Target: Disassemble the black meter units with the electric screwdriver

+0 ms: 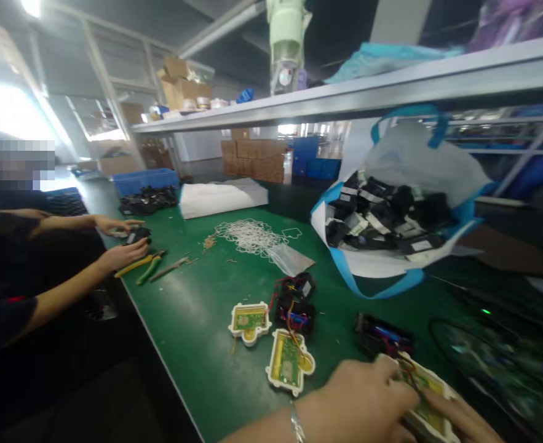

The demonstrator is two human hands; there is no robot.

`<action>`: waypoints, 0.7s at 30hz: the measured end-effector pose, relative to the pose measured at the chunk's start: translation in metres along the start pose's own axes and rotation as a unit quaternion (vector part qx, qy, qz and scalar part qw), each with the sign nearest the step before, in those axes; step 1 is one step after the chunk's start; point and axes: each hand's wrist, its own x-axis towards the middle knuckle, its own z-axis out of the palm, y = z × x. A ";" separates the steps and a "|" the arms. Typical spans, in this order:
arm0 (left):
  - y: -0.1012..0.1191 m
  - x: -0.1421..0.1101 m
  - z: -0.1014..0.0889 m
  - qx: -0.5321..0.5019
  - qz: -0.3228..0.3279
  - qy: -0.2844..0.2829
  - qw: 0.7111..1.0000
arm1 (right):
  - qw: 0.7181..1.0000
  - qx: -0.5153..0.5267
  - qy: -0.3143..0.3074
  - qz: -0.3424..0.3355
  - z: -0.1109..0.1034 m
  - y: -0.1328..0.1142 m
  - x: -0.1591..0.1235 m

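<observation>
My left hand (pixel 363 400), a bracelet on its wrist, is curled over a cream plastic case with a green circuit board (pixel 430 391) at the bottom right of the green table (pixel 197 332). My right hand (pixel 460 421) shows only its fingers, which press along the case's near edge from below. Red wires run from the case to a black battery pack (pixel 384 335) just beyond my left hand. Two more cream cases with boards (pixel 249 321) (pixel 290 364) lie to the left, wired to black packs (pixel 295 314).
A blue-and-white bag of black parts (pixel 391 215) lies open behind. White plastic webbing (pixel 248 237) and a clear bag (pixel 289 258) lie mid-table. At the left, a co-worker's hands (pixel 126 252) hold a small black part, with pliers (pixel 142 264) beside them. A shelf (pixel 345 92) runs overhead.
</observation>
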 end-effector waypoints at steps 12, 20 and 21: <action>-0.025 0.007 0.017 -0.439 -0.479 -0.013 0.760 | 0.999 0.051 0.003 -0.005 0.005 0.001 -0.007; -0.017 0.005 0.023 -0.526 -0.467 -0.028 0.710 | 0.998 0.015 -0.033 -0.044 0.005 0.003 -0.011; -0.016 0.006 0.023 -0.535 -0.471 -0.024 0.701 | 0.998 0.012 -0.038 -0.049 0.005 0.004 -0.011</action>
